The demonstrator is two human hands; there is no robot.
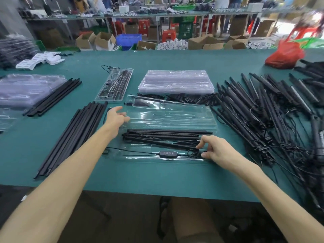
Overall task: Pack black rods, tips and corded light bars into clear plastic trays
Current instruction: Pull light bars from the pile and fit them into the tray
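your left hand [117, 118] lies loose and unclenched, fingertips on the left edge of the clear tray [175, 118], most likely to keep the light plastic from sliding while the other side works. your right hand [214, 151] pinches the looped cord [193, 153] at the tray's right end, thumb and forefinger curled round it. you seem to be tucking the slack into the near channel, where the inline controller [166, 153] already lies. a bundle [166, 136] of black rods and light bars lies lengthwise in the tray's near half; the far half looks mostly unfilled. the tray sits square in front of you on the green surface [140, 178], with supplies laid out within reach. loose rods [78, 135] lie to the left, tips [184, 98] just behind the tray, and the heap of corded light bars [263, 116] to the right. empty trays [177, 81] are stacked beyond, with one packed tray [115, 85] beside them. the cord's far end trails over the tray's left edge, so it likely needs tucking in too.
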